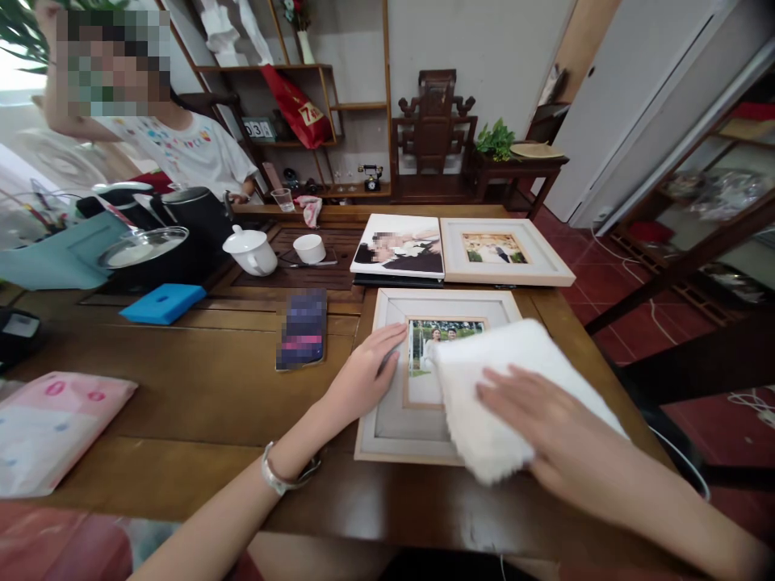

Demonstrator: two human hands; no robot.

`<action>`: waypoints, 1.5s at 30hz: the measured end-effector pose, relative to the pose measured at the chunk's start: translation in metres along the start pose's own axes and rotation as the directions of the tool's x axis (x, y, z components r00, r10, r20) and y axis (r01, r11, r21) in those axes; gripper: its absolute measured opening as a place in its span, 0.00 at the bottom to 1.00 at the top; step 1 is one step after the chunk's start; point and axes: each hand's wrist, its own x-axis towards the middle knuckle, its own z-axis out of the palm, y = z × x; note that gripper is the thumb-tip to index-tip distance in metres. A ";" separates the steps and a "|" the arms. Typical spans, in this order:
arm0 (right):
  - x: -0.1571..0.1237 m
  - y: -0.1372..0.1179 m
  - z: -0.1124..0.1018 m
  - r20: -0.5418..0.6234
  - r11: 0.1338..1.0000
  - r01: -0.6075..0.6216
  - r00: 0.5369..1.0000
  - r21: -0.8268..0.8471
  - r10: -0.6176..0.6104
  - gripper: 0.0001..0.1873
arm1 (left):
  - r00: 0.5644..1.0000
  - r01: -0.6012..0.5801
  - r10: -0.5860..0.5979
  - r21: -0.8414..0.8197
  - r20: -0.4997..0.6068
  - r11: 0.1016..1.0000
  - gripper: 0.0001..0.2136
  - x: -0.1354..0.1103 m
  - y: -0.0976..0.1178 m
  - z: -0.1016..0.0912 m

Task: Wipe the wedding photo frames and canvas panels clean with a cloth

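right hand (pixel 542 411): fingers extended, lying over white cloth (pixel 472 428) on nearest picture frame (pixel 405 432) at 3 o'clock | left hand (pixel 366 371): loosely spread, resting at frame's 9 o'clock

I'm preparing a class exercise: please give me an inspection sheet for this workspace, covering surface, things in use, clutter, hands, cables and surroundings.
Surface: brown wooden table, glossy near the front edge.
Things in use: framed photo lying flat; white cloth covering part of its right side.
Clutter: phone, blue block, lidded white cup, pink-and-white package; another framed picture behind.
Hands: left hand rests on the frame's left side; right hand, slightly blurred, lies on the cloth.
Cables: white cables beyond the table's right side.
Surroundings: another person across the table; wooden chair by the wall.
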 end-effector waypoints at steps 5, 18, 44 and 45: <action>-0.007 -0.032 -0.016 0.044 0.984 0.131 0.990 0.121 -0.137 0.39 | 1.000 -0.001 0.001 0.005 0.017 1.000 0.18 0.001 0.000 -0.001; 0.039 0.071 0.017 -0.350 0.971 0.047 0.928 -0.232 -0.128 0.23 | 1.000 -0.013 0.013 0.005 0.013 1.000 0.18 0.000 0.000 -0.003; 0.007 0.045 0.003 -0.019 0.997 -0.056 0.998 -0.049 0.055 0.29 | 0.999 0.014 -0.014 0.024 0.033 1.000 0.19 0.000 0.002 -0.002; 0.011 0.058 0.009 -0.044 0.995 -0.082 0.996 -0.056 0.079 0.29 | 0.999 0.016 -0.016 0.024 0.035 1.000 0.19 0.000 0.002 -0.002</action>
